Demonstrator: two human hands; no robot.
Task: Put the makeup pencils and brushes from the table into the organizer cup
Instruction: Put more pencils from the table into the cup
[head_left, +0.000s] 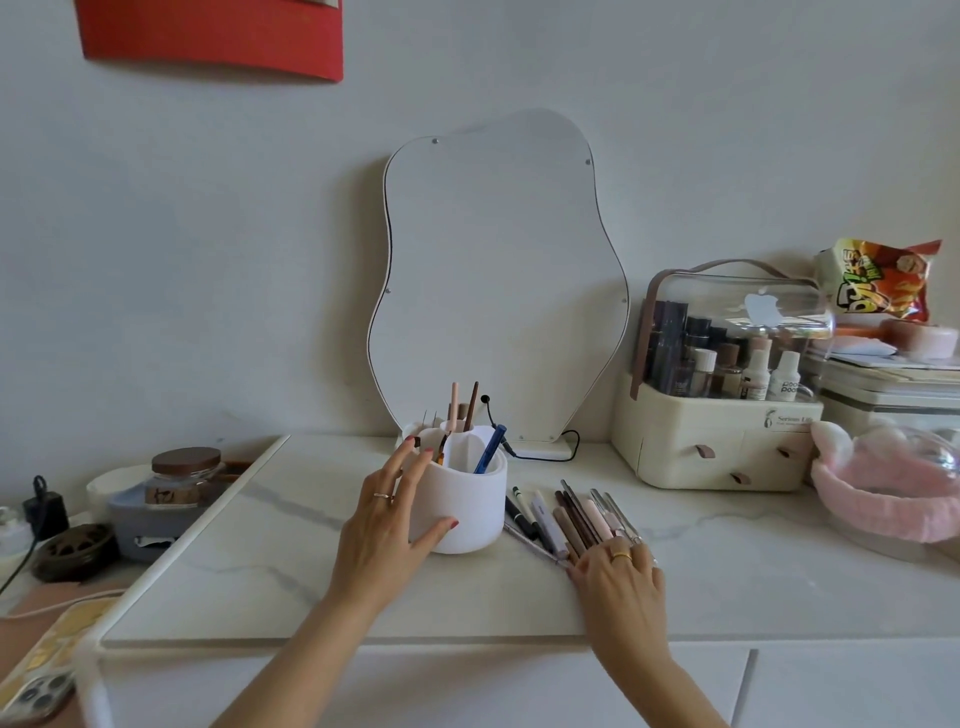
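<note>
A white organizer cup (470, 512) stands on the marble table top (291, 561), holding a blue pen (489, 450) and a few pencils and brushes (462, 410). My left hand (387, 519) rests on the cup's left side, thumb and fingers spread around its wall. To the right of the cup lies a row of several makeup pencils and brushes (566, 517), side by side. My right hand (618, 577) lies on the near ends of that row, fingers curled down over them; whether it grips one I cannot tell.
A wavy-edged mirror (493, 280) leans on the wall behind the cup, its black cable (545, 457) on the table. A cream cosmetics case (722, 415) and a pink headband (883, 499) sit to the right. A lidded jar (184, 475) and a phone (41, 691) are left.
</note>
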